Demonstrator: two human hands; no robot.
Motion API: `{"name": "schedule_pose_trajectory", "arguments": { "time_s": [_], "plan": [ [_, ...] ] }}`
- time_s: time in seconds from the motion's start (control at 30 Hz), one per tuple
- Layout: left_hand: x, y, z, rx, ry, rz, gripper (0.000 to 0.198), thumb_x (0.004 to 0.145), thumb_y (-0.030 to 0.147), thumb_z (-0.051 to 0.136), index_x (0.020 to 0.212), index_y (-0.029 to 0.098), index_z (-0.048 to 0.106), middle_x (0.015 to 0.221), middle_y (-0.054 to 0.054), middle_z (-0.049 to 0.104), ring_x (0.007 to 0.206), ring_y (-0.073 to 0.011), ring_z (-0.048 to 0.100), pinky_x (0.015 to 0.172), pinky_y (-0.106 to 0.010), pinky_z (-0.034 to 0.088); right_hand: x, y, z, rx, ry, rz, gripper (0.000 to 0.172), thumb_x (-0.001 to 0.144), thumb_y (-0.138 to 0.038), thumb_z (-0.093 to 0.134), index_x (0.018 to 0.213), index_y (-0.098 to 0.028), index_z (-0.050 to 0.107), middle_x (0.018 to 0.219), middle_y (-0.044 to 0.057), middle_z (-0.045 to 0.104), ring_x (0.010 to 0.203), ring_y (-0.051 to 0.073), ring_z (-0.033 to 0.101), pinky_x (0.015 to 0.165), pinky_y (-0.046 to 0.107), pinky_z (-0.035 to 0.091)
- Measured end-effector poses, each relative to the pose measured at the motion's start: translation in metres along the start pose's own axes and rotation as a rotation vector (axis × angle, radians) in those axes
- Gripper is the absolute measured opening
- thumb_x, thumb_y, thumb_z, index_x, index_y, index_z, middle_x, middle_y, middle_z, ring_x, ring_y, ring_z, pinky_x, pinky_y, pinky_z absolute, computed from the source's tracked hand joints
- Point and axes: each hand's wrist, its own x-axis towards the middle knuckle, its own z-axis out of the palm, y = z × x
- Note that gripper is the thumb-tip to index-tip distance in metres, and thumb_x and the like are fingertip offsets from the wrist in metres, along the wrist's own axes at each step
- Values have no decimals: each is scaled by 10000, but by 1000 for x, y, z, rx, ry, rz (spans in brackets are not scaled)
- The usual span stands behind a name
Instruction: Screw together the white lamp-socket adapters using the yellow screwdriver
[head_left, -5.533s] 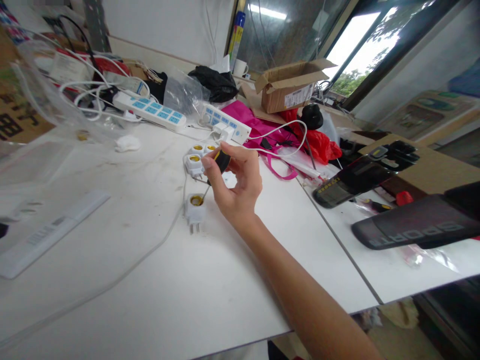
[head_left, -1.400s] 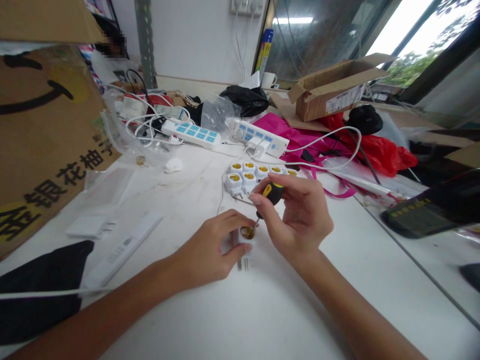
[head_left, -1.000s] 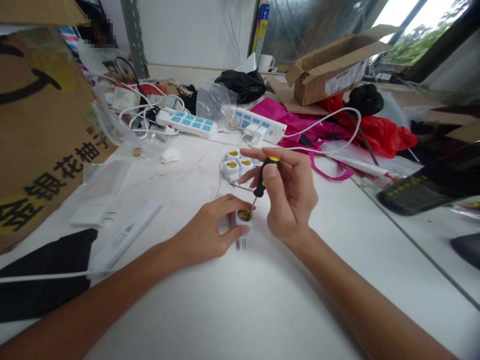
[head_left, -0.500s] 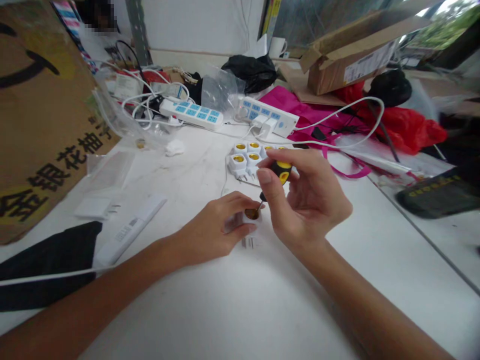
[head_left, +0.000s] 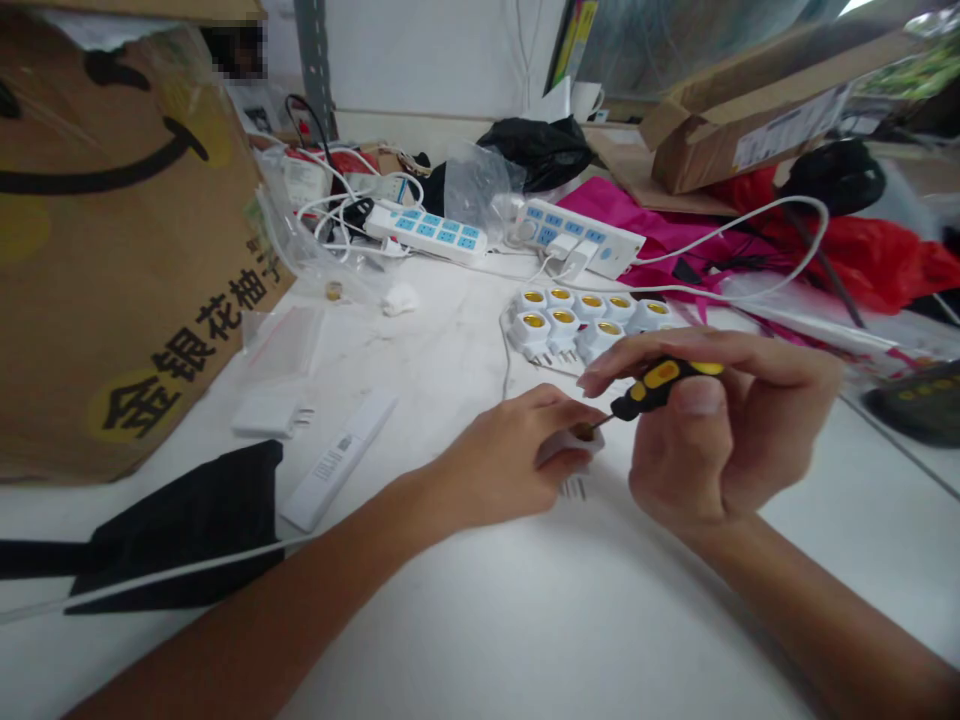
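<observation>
Head cam view, so you get both hands over the white surface. Left hand has its fingers pinched in around a white plug-in socket, thumb on the near side, prongs pointing back toward the wearer. Right hand has its fingers curled snugly round the black-and-yellow handle of a small screwdriver; it's tilted, with the shank slanting down to the socket's opening. Can't really make out the tip. Just beyond them there's a cluster of similar gold-lined sockets, and behind that two power strips, the right-hand one with white plugs in it. Big cardboard box off to the left, smiley printed on it.
</observation>
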Motion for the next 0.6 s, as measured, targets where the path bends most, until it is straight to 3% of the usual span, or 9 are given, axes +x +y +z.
{"name": "schedule_pose_trajectory", "arguments": {
  "time_s": [0.13,0.27,0.43,0.6],
  "plan": [
    [0,-1,0,14,3,14,266,1017,210,707,1281,228,737,1348,-92,740,1217,-270,750,1152,-465,601,6,20,-4,-105,64,-149,352,1002,-281,762,1349,-339,749,820,13,713,604,223,692,487,384,543],
    [0,1,0,28,-10,17,312,1008,193,714,1319,210,737,1346,-101,738,1215,-275,744,1148,-467,602,10,32,-11,-155,150,-127,448,842,-267,950,1258,-323,794,851,7,716,626,214,708,513,378,554],
    [0,3,-1,48,2,0,350,1007,204,736,1357,194,737,1344,-121,746,1182,-269,750,1127,-456,600,8,31,-18,-98,133,58,240,1023,-265,783,1241,-362,763,947,34,786,703,209,751,538,351,574],
    [2,1,-6,79,-22,68,353,1002,204,752,1354,195,748,1362,-122,778,1270,-275,731,1163,-453,565,5,32,-20,12,94,110,155,1099,-318,689,1253,-320,699,1033,20,813,743,177,769,546,314,587]
  ]
}}
